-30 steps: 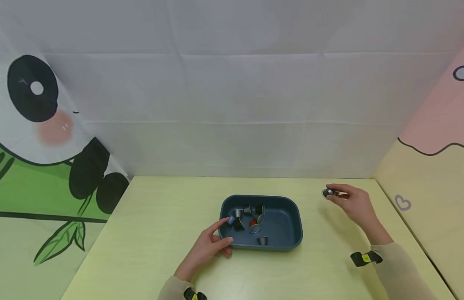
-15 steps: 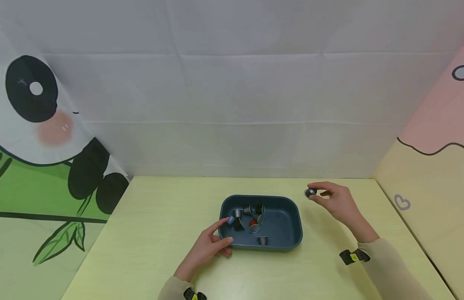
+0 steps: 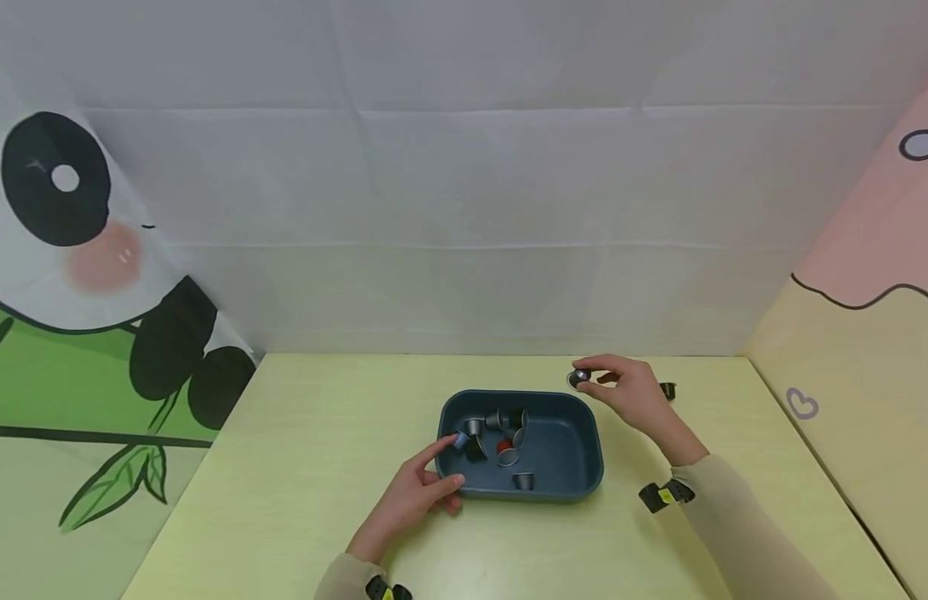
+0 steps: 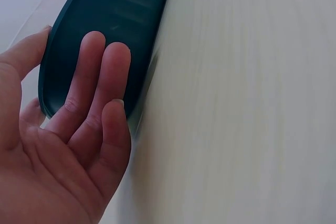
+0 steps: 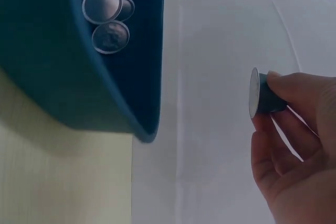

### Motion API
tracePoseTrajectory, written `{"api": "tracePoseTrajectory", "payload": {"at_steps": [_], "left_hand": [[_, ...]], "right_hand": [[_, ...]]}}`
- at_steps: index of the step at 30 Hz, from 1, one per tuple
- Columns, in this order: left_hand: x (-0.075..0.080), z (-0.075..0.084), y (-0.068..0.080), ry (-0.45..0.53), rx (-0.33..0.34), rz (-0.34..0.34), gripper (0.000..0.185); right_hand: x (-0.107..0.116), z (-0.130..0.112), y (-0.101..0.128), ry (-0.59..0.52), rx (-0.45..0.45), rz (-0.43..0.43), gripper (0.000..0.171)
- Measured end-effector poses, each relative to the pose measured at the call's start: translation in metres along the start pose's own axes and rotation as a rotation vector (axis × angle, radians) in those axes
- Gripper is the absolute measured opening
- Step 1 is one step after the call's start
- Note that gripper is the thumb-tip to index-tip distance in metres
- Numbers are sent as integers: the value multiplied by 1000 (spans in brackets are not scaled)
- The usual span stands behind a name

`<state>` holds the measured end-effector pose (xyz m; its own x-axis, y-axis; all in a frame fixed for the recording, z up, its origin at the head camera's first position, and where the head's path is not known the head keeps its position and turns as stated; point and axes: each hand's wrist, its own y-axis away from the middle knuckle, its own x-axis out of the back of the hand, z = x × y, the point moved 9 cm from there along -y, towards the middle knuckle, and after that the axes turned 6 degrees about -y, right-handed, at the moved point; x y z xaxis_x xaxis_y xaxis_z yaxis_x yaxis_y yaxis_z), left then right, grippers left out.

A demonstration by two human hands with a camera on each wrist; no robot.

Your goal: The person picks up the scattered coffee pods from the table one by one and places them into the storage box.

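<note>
My right hand (image 3: 621,392) pinches a dark coffee capsule (image 3: 580,377) between thumb and fingertips, held above the back right corner of a dark blue tray (image 3: 561,446). In the right wrist view this capsule (image 5: 269,95) looks teal, with its pale foil lid facing the tray. My left hand (image 3: 419,492) grips the tray's near left corner, index finger on the left rim and thumb at the front. The left wrist view shows its other fingers (image 4: 92,72) against the tray wall. Several capsules (image 3: 507,454) lie jumbled inside, mostly to the left; a grey one (image 3: 523,481) sits near the front.
A dark capsule (image 3: 668,390) lies on the pale yellow table (image 3: 321,433), just behind my right wrist. A white cloth backdrop (image 3: 464,208) rises at the back edge. Printed panels stand on the left (image 3: 59,333) and right (image 3: 869,400).
My right hand has carried the capsule leftwards, from the table's right side to the tray's back right corner. The capsule behind the wrist has come into sight. My left hand stays in place.
</note>
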<state>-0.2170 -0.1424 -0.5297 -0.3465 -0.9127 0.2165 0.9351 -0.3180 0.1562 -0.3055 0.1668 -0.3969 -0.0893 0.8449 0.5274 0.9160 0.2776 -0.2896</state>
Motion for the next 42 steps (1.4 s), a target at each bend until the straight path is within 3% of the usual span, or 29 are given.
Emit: {"api": "tracePoseTrajectory", "payload": {"at_steps": [13, 17, 24, 36, 42], "left_hand": [[1, 0, -1, 21, -5, -8, 69], [1, 0, -1, 22, -7, -10, 69], [2, 0, -1, 8, -10, -4, 68], [1, 0, 0, 10, -3, -7, 69], [1, 1, 1, 7, -1, -6, 69]], "right_hand": [[-46, -8, -36, -229, -10, -94, 34], [-58, -2, -43, -254, -46, -104, 33], [-77, 10, -53, -390, -71, -120, 35], [-108, 28, -53, -510, -77, -180, 35], [-120, 28, -50, -565, -71, -281, 35]]}}
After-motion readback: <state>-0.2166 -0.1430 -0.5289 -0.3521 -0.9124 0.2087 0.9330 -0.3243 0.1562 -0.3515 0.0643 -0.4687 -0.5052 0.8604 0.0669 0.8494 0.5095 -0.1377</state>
